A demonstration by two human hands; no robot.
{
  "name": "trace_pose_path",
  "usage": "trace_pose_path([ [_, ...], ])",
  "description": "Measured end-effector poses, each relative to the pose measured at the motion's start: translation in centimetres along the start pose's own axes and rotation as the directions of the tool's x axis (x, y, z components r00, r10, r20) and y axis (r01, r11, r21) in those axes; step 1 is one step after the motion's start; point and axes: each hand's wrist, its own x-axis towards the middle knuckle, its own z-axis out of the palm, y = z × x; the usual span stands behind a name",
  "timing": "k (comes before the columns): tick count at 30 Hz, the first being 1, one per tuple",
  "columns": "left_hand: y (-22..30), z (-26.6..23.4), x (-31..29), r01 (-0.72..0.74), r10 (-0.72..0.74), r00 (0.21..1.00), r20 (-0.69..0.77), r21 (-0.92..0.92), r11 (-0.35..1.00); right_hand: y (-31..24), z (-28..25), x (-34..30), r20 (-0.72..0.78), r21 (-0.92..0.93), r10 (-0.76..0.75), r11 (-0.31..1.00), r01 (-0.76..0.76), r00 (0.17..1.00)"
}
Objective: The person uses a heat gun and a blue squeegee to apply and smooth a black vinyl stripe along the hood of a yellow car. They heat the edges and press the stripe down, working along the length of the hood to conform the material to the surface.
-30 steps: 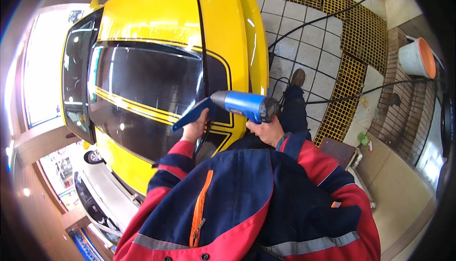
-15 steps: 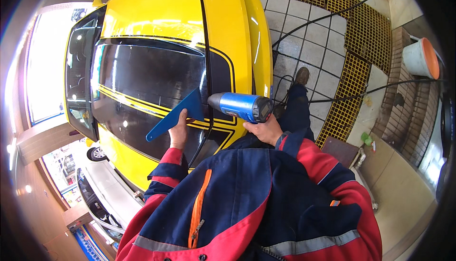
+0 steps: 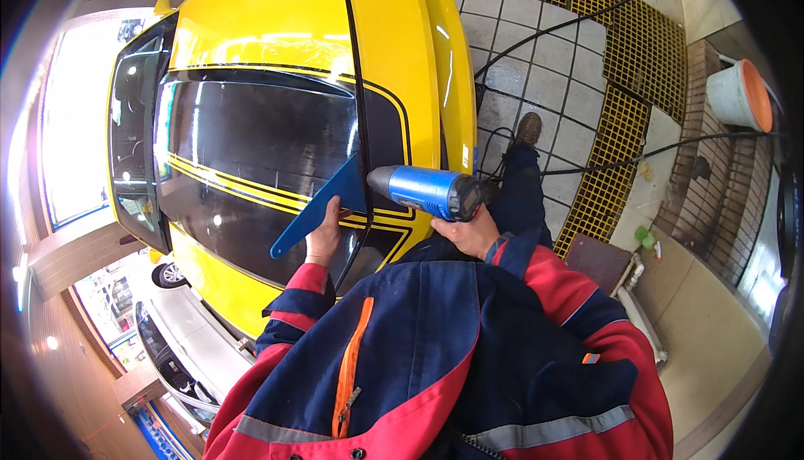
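My left hand (image 3: pixel 323 235) grips a blue flat squeegee (image 3: pixel 316 209), long and pointed, lying over the black panel. One corner of it touches the dark seam at the edge of the car's hood (image 3: pixel 260 129). In my right hand (image 3: pixel 471 232) is a blue heat gun (image 3: pixel 423 192), held level. Its dark nozzle points left at that seam, close beside the squeegee's tip. The hood is yellow with a glossy black middle and yellow stripes. My right fingers round the handle are partly hidden by the tool's body.
The yellow car (image 3: pixel 402 58) fills the space before me. Black cables (image 3: pixel 586 20) cross the tiled floor (image 3: pixel 536 66) and yellow grating (image 3: pixel 641 49) on the right. A white bucket (image 3: pixel 727 95) with an orange inside stands beyond. A white car (image 3: pixel 180 326) is at the lower left.
The squeegee has shifted slightly and tilts a little more steeply, its far end lower. The heat gun stays nearly in place beside it. My view has moved slightly.
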Motion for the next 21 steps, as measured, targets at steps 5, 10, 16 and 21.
trace_pose_path([
  [5, 1.6, 4.0, 0.7, -0.292, 0.26, 0.956, 0.138, 0.329, 0.898, 1.1, -0.5, 0.2, 0.028, 0.072, 0.105, 0.992, -0.107, 0.994],
  [10, 5.2, 0.6, 0.8, -0.044, 0.004, 0.977, -0.211, -0.187, 0.981, 1.1, -0.8, 0.2, 0.054, 0.098, 0.207, 0.973, -0.211, 0.977],
  [16, 2.8, -0.8, 1.9, -0.033, 0.027, 0.985, -0.171, -0.032, 0.999, 0.5, 0.6, 0.8, 0.087, 0.199, 0.111, 0.972, -0.126, 0.99],
  [21, 1.6, 1.4, 2.6, 0.002, -0.011, 0.995, -0.097, -0.091, 0.996, 0.7, 0.2, 1.5, 0.014, 0.047, 0.048, 0.998, -0.048, 0.999],
])
